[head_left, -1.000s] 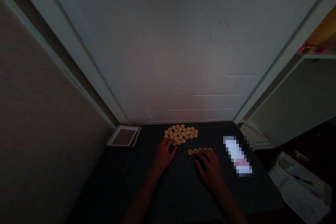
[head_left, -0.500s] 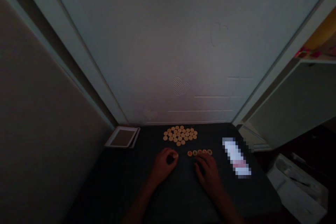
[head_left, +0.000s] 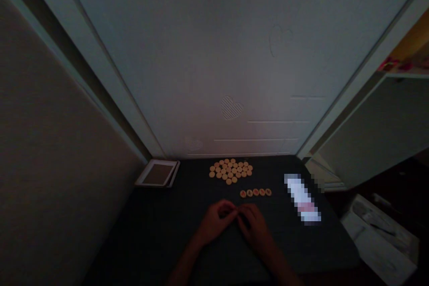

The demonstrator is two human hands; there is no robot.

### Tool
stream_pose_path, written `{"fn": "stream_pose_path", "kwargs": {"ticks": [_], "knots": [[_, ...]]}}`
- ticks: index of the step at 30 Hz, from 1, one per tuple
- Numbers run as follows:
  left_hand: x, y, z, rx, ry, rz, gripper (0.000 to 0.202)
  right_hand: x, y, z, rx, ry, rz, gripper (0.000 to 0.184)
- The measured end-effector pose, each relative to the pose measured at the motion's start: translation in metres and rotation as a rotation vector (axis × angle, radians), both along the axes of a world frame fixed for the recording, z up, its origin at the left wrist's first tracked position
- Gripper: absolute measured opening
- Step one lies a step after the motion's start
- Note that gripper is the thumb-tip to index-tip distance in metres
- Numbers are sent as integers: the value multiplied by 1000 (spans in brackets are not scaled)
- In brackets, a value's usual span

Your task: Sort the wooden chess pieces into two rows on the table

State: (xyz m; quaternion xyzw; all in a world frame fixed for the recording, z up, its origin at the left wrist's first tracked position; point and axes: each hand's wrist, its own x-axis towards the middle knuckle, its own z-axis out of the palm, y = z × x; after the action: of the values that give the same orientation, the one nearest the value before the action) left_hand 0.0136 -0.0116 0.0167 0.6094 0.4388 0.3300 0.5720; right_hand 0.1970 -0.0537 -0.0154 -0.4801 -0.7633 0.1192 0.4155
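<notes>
My left hand (head_left: pixel 216 220) is closed in a pinch just in front of the row of pieces. My right hand (head_left: pixel 254 224) meets it from the right, its fingers curled and pressed to the left fingertips. A small round wooden piece appears to sit at the left fingertips, mostly hidden where the two hands touch. Beyond them lies a short row of round wooden game pieces (head_left: pixel 256 192), face up with red and dark marks. Farther back, a cluster of plain-looking round pieces (head_left: pixel 231 170) lies flat on the dark table (head_left: pixel 161 223).
A framed, tablet-like flat item (head_left: pixel 157 174) rests at the table's back left corner. To the right lies a bright, blurred-out phone-shaped object (head_left: pixel 302 199). A white panel (head_left: pixel 201 76) with embossed hearts rises behind the table. On the lower right stands a white box (head_left: pixel 382 239).
My right hand has left the row of pieces and come left and nearer to me. My left hand has shifted slightly right and nearer, so the fingertips of both hands now meet.
</notes>
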Motion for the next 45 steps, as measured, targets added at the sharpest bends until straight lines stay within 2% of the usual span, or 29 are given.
{"fn": "stream_pose_path", "kwargs": {"ticks": [5, 12, 17, 29, 39, 45], "knots": [[5, -1, 3, 25, 24, -19, 21, 0, -1, 0, -10, 18, -33, 24], [9, 3, -7, 10, 9, -13, 24, 1, 1, -1, -29, 29, -47, 18], [10, 5, -8, -36, -26, 19, 24, -1, 1, 3, -54, 48, -58, 15], [13, 5, -3, -89, -84, 34, 29, -1, 5, 0, -61, 80, -67, 18], [12, 3, 4, -35, -65, 1, 27, 0, 3, -2, -46, 100, -81, 18], [13, 3, 1, -17, -35, 24, 28, 0, 2, -3, -20, 67, -67, 26]]}}
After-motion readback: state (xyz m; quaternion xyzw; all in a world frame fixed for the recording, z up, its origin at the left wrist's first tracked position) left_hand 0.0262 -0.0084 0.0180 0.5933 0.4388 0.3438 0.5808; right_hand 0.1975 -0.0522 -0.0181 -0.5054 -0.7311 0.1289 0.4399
